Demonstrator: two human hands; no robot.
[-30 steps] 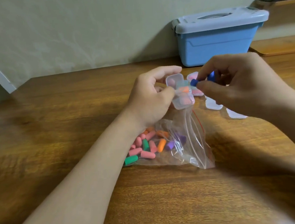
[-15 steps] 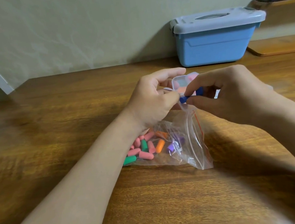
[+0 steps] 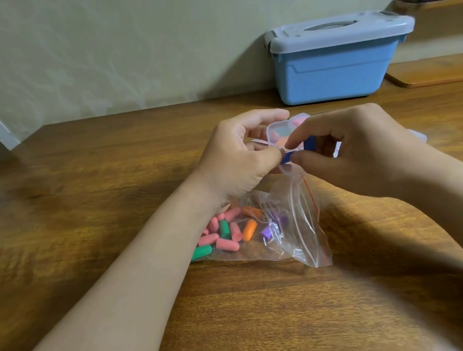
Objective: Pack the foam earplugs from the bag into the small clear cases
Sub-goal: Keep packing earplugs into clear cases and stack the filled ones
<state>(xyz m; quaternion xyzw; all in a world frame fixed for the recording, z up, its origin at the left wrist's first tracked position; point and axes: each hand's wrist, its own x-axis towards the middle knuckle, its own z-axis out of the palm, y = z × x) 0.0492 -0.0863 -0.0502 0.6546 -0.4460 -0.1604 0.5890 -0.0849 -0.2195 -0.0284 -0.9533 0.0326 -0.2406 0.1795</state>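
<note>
A clear zip bag (image 3: 299,225) lies on the wooden table (image 3: 86,188), with pink, green, orange and purple foam earplugs (image 3: 230,234) inside. Above it my left hand (image 3: 237,158) grips a small clear case (image 3: 278,133) with its lid up; pink and orange plugs show inside. My right hand (image 3: 354,147) pinches a blue earplug (image 3: 287,156) at the case's opening. A second blue earplug (image 3: 309,142) shows behind my right fingers.
A blue storage box with a grey lid (image 3: 337,59) stands against the wall at the back. A wooden board (image 3: 439,73) lies to its right. Another clear case (image 3: 417,135) peeks out behind my right hand, and one with pink plugs (image 3: 299,119) behind the held case.
My right hand has moved left and down, bringing the blue earplug to the case opening. Both hands with the case have drifted slightly lower toward the bag.
</note>
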